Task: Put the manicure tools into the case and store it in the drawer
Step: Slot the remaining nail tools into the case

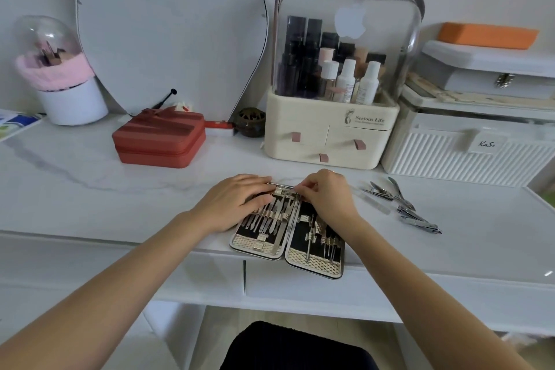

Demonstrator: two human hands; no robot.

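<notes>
Tabletop (120, 189): white, marble-veined, smooth, faint sheen. Manicure case (286, 237): open, black matt lining, woven gold-toned panels at the near ends, bright metal rim. Tools in case (270, 216): polished metal, held under metallic bands. Loose clippers (402, 204): shiny steel. Red box (160, 141): matt, leather-like. Organiser (333, 135): cream matt plastic base, clear glossy plastic hood. Ribbed white bin (468, 156): plastic. Pink trim (57, 72): fluffy cloth.

Both hands (237, 201) (329, 195) rest on open case (315, 261)
</notes>
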